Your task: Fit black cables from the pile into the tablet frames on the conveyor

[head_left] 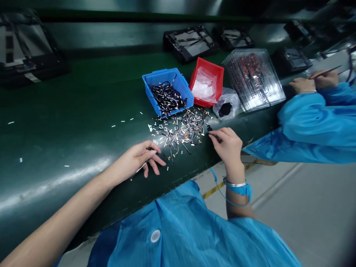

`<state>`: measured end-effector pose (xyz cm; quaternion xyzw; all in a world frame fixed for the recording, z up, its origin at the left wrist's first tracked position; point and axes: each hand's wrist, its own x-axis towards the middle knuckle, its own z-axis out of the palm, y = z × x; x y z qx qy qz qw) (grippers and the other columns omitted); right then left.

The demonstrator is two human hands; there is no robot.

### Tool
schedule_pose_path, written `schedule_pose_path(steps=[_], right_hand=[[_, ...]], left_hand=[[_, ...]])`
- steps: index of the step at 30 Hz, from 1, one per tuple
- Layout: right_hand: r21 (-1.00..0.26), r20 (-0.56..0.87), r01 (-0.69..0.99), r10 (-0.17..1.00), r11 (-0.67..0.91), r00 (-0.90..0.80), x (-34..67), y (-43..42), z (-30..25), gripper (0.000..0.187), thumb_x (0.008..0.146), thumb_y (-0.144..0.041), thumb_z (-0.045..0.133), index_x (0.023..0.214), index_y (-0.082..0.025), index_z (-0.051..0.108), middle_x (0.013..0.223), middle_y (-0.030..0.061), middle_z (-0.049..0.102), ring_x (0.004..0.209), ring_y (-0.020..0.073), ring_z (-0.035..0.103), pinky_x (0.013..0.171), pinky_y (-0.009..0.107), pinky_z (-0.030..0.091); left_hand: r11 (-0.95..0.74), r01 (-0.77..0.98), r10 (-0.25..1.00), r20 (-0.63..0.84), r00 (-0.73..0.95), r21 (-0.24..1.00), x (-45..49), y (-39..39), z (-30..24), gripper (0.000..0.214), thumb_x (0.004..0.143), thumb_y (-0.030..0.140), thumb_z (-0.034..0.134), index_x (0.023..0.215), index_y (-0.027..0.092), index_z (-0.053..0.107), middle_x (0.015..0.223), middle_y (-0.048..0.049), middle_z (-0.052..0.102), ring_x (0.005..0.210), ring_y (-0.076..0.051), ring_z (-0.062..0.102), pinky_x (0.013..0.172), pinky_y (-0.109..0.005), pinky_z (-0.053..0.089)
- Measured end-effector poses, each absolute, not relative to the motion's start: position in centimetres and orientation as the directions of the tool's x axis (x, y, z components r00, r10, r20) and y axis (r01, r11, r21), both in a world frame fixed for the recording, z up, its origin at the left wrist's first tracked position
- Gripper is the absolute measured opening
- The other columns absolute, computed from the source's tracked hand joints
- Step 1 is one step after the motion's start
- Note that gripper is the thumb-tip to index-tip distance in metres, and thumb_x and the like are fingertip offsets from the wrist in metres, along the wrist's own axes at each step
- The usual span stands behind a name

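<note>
My left hand [143, 157] is over the green work surface, left of a loose pile of short, thin cables [183, 129]. Thumb and index finger pinch a thin, pale cable [140, 168] whose end sticks out below the palm; the other fingers are spread. At the pile's right side, my right hand [228, 142] has its thumb and index finger closed on a small black piece [209, 128], too small to make out clearly. Behind the pile stands a blue bin [151, 98] full of black cables. White slips lie among the loose cables.
A red bin [194, 87] with clear plastic stands beside a plastic bag [236, 104] and stacked clear trays [274, 92]. Black device housings [191, 42] line the back. At right, a co-worker's hands [324, 79] hold a thin tool. A blue wrist cord [219, 190] hangs near the table's edge.
</note>
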<state>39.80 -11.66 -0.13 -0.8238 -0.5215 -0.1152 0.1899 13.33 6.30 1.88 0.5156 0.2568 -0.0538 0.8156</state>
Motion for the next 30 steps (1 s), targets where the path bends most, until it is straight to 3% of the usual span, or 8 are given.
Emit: schedule_pose_path(steps=[4, 10, 13, 17, 21, 24, 30], right_hand=[[-0.214, 0.403, 0.899, 0.804, -0.382, 0.437, 39.7, -11.3, -0.5, 0.017, 0.085, -0.025, 0.058, 0.074, -0.022, 0.07, 0.073, 0.0035, 0.067, 0.07, 0.0183, 0.057, 0.062, 0.031, 0.042], [-0.331, 0.408, 0.852, 0.753, -0.405, 0.516, 39.4, -10.9, -0.8, 0.01, 0.078, -0.021, 0.06, 0.069, -0.021, 0.066, 0.062, 0.001, 0.059, 0.062, 0.0165, 0.052, 0.059, 0.03, 0.043], [-0.488, 0.365, 0.789, 0.734, -0.374, 0.573, 37.9, -10.8, -0.2, 0.008, 0.075, -0.021, 0.061, 0.068, -0.021, 0.066, 0.067, 0.0008, 0.063, 0.06, 0.0143, 0.054, 0.056, 0.028, 0.044], [-0.729, 0.223, 0.576, 0.667, -0.369, 0.711, 36.3, -10.9, 0.2, 0.006, 0.071, -0.023, 0.063, 0.068, -0.02, 0.068, 0.067, 0.0002, 0.066, 0.058, 0.0122, 0.056, 0.054, 0.026, 0.048], [-0.832, 0.115, 0.429, 0.648, -0.351, 0.753, 35.9, -11.2, 0.0, 0.014, 0.073, -0.028, 0.064, 0.082, -0.02, 0.073, 0.069, -0.0002, 0.064, 0.06, 0.012, 0.056, 0.052, 0.025, 0.048], [-0.841, 0.122, 0.436, 0.674, -0.319, 0.729, 35.4, -11.3, 0.3, 0.015, 0.076, -0.028, 0.063, 0.084, -0.023, 0.075, 0.078, 0.0013, 0.067, 0.059, 0.0109, 0.056, 0.05, 0.025, 0.049], [-0.932, 0.093, 0.309, 0.698, -0.19, 0.71, 32.2, -9.4, 1.7, 0.004, 0.07, -0.023, 0.073, 0.073, -0.023, 0.075, 0.071, 0.0003, 0.072, 0.055, 0.0118, 0.061, 0.05, 0.026, 0.053]], left_hand=[[0.462, 0.413, 0.132, -0.522, 0.843, 0.785, 13.7, 6.2, 2.3, 0.023, 0.088, 0.03, 0.058, 0.084, 0.008, 0.062, 0.09, -0.0168, 0.074, 0.063, -0.018, 0.071, 0.042, -0.018, 0.047], [0.512, 0.415, 0.133, -0.547, 0.827, 0.752, 13.9, 6.1, 2.3, 0.017, 0.087, 0.02, 0.056, 0.088, 0.007, 0.067, 0.062, -0.0078, 0.071, 0.039, -0.011, 0.06, 0.032, -0.015, 0.032], [0.499, 0.424, 0.147, -0.556, 0.818, 0.756, 14.0, 6.0, 2.2, 0.019, 0.089, 0.017, 0.052, 0.087, 0.007, 0.068, 0.057, -0.0065, 0.069, 0.037, -0.009, 0.057, 0.032, -0.015, 0.029], [0.454, 0.449, 0.144, -0.561, 0.815, 0.769, 14.1, 5.9, 2.3, 0.016, 0.088, 0.017, 0.052, 0.088, 0.008, 0.066, 0.056, -0.005, 0.068, 0.037, -0.009, 0.056, 0.032, -0.015, 0.029], [0.426, 0.444, 0.198, -0.56, 0.805, 0.788, 14.1, 5.8, 2.3, 0.005, 0.087, 0.015, 0.055, 0.084, 0.013, 0.058, 0.048, -0.0005, 0.063, 0.03, -0.006, 0.046, 0.03, -0.013, 0.024], [0.425, 0.448, 0.224, -0.571, 0.79, 0.787, 14.1, 5.8, 2.3, 0.008, 0.085, 0.016, 0.059, 0.077, 0.013, 0.057, 0.048, -0.0011, 0.063, 0.029, -0.005, 0.044, 0.03, -0.013, 0.021], [0.477, 0.334, 0.251, -0.49, 0.835, 0.813, 13.9, 5.6, 2.1, 0.015, 0.083, 0.012, 0.056, 0.094, 0.008, 0.066, 0.065, -0.0055, 0.07, 0.044, -0.007, 0.056, 0.034, -0.013, 0.033]])
